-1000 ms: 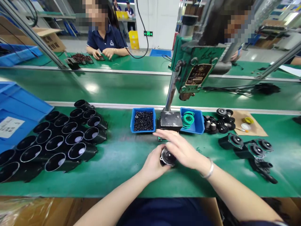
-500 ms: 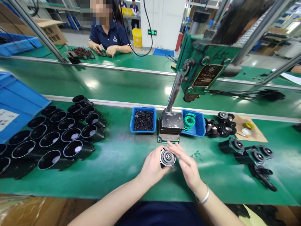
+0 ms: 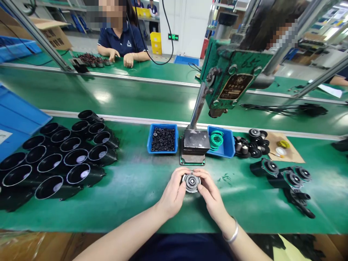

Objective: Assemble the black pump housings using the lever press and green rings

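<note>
A black cylindrical motor housing [image 3: 191, 182], its round ringed end facing up, is held between both hands just in front of the press base. My left hand [image 3: 174, 192] wraps its left side, thumb on the near rim. Around the right side curl the fingers of my right hand [image 3: 213, 194], with the thumb against the rim. Most of the housing's body is hidden below its end and behind the fingers. Beyond the hands stands the metal block [image 3: 196, 140] of the green press [image 3: 235, 74], whose ram hangs above it.
Many open black cylinders [image 3: 77, 157] crowd the left. A blue bin of small black rings [image 3: 163, 149] and a blue bin with green rings [image 3: 228, 145] flank the press. Similar housings [image 3: 292, 179] and black round parts [image 3: 254, 143] lie right. A co-worker [image 3: 122, 43] sits opposite.
My right hand has closed in from beside the housing and now grips its right side. The left hand's thumb has come onto the near rim. The view has shifted slightly.
</note>
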The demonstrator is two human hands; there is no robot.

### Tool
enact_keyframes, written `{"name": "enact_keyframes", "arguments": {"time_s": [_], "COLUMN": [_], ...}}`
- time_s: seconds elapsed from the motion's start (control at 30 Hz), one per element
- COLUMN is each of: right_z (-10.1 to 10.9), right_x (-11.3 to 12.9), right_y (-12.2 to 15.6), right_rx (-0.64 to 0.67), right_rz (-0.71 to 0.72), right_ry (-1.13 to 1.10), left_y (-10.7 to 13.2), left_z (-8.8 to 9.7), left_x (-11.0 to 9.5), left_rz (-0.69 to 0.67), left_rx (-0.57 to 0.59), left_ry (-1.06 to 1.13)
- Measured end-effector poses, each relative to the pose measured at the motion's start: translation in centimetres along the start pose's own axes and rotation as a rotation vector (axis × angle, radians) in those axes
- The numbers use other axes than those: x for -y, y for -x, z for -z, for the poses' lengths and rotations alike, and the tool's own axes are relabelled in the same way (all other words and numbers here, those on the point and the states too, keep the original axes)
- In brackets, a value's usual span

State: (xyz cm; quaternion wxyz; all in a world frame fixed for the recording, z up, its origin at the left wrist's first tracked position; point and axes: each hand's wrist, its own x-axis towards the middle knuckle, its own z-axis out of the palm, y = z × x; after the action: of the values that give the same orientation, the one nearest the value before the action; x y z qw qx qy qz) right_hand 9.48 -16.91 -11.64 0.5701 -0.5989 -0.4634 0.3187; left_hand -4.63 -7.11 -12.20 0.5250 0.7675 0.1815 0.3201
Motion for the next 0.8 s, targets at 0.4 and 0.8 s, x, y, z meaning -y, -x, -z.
{"name": "enact_keyframes", "arguments": {"time_s": [0.4, 0.8], "right_z": [0.9, 3.4], "right_x": [-1.3, 0.8], "right_y": [0.4, 0.7], "right_rx": [0.067, -0.213], "right_rz": [-0.107, 0.249], "right_ry": [0.012, 0.197], "left_y": [-0.4, 0.1], "left_z": [0.4, -0.2], "left_x": [0.0, 1.5], "left_rz": [0.017, 0.037], "left_rx": [0.088, 0.088], "left_ry": [0.024, -0.090]}}
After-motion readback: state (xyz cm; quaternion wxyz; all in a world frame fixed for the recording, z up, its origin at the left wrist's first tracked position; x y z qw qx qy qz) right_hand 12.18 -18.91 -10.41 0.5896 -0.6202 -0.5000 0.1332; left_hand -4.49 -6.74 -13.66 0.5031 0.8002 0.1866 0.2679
